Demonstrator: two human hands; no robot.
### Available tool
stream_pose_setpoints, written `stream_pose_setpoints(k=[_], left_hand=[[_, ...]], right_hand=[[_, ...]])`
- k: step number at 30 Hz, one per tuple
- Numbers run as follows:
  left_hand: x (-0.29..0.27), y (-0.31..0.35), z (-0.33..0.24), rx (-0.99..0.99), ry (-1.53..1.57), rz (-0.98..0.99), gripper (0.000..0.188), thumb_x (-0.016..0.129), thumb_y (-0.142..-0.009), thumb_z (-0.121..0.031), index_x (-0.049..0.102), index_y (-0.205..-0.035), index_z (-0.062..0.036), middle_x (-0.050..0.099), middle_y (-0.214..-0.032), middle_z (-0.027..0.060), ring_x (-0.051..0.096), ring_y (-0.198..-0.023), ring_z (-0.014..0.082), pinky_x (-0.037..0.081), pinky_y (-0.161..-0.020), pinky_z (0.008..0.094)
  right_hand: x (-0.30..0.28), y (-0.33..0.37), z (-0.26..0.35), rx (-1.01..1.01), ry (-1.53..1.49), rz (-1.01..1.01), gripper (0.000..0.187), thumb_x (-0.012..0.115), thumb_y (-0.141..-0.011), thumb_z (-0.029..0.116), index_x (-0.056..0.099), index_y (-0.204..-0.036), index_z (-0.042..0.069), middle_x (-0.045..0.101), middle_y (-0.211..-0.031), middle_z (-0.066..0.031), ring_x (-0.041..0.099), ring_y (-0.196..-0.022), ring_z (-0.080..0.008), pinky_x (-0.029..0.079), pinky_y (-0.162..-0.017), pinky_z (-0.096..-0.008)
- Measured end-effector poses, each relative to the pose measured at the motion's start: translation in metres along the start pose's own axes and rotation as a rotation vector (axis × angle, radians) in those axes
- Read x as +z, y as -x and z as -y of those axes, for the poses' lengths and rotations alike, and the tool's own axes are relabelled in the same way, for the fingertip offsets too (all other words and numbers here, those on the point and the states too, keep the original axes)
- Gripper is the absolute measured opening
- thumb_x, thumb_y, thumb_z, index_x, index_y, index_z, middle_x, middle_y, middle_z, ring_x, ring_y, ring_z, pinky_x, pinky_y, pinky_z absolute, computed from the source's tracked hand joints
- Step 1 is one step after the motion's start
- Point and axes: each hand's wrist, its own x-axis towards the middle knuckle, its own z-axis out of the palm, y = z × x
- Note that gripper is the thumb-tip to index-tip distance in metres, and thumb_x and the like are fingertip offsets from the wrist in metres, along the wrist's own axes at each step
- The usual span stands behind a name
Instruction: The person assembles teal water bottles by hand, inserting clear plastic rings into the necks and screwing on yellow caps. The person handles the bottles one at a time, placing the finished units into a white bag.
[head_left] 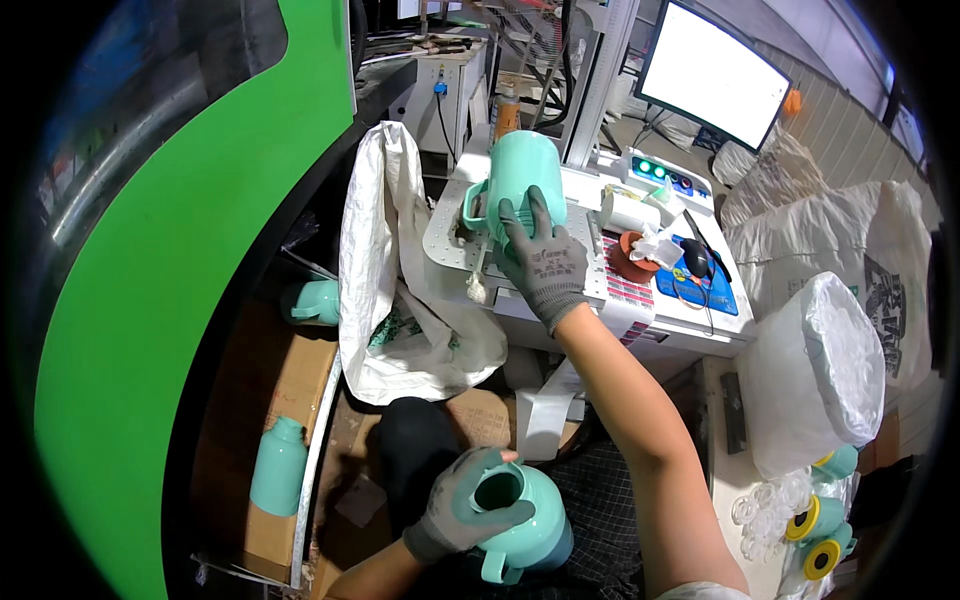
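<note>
My right hand (545, 262), in a grey glove, has its fingers curled over the lower side of a turquoise plastic jug (526, 165). That jug is above a perforated metal plate (452, 245) on the white workbench, its handle to the left. Whether the plate bears its weight, I cannot tell. Close to my lap, my gloved left hand (462, 508) grips a second turquoise jug (535, 505) around the neck. Its round mouth is open and faces up, and its handle points toward me.
A white woven sack (380, 250) gapes left of the bench. Beyond it are a green machine panel (180, 260) and a turquoise bottle-shaped body (280, 468) in a tray. On the right are a monitor (712, 75), a mouse (694, 257), a red-brown tape roll (632, 262) and a white bag (810, 380).
</note>
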Motion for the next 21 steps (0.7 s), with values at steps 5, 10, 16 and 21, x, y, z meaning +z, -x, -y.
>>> stream_pose_setpoints(k=[5, 10, 16, 21], left_hand=[[-0.007, -0.007, 0.002, 0.059, -0.048, -0.014, 0.068, 0.093, -0.075, -0.025, 0.061, -0.132, -0.0052, 0.068, -0.119, 0.0146, 0.068, -0.107, 0.0293, 0.055, -0.094, 0.0415], [0.005, -0.005, 0.007, 0.006, 0.082, -0.022, 0.071, 0.087, -0.076, -0.017, 0.055, -0.137, -0.0021, 0.062, -0.126, 0.0165, 0.063, -0.111, 0.0309, 0.052, -0.096, 0.0426], [0.0, -0.015, 0.023, -0.037, 0.131, 0.093, 0.069, 0.074, -0.09, -0.032, 0.049, -0.145, 0.002, 0.058, -0.13, 0.0129, 0.056, -0.121, 0.0238, 0.044, -0.106, 0.0383], [-0.027, -0.026, 0.041, -0.047, -0.015, 0.233, 0.06, 0.069, -0.098, -0.035, 0.052, -0.141, 0.0016, 0.059, -0.133, 0.0158, 0.056, -0.119, 0.0273, 0.047, -0.104, 0.0424]], right_hand=[[0.018, -0.009, -0.007, 0.038, 0.03, 0.019, 0.082, 0.077, -0.084, 0.043, 0.042, -0.157, 0.031, 0.039, -0.162, -0.0249, 0.074, -0.089, -0.0343, 0.059, -0.064, -0.0468], [0.045, 0.007, -0.003, 0.083, -0.01, -0.136, 0.076, 0.063, -0.087, 0.022, 0.04, -0.16, 0.025, 0.04, -0.156, -0.0335, 0.069, -0.1, -0.04, 0.055, -0.07, -0.0509], [-0.049, 0.189, -0.036, 0.104, -0.459, -0.238, 0.072, 0.072, -0.091, 0.037, 0.046, -0.153, 0.01, 0.048, -0.149, -0.0244, 0.056, -0.128, -0.0397, 0.044, -0.107, -0.0512], [-0.119, 0.393, -0.083, 0.53, -0.247, -0.087, 0.064, 0.078, -0.087, 0.031, 0.057, -0.142, 0.005, 0.056, -0.141, -0.0217, 0.06, -0.124, -0.0392, 0.048, -0.104, -0.0485]])
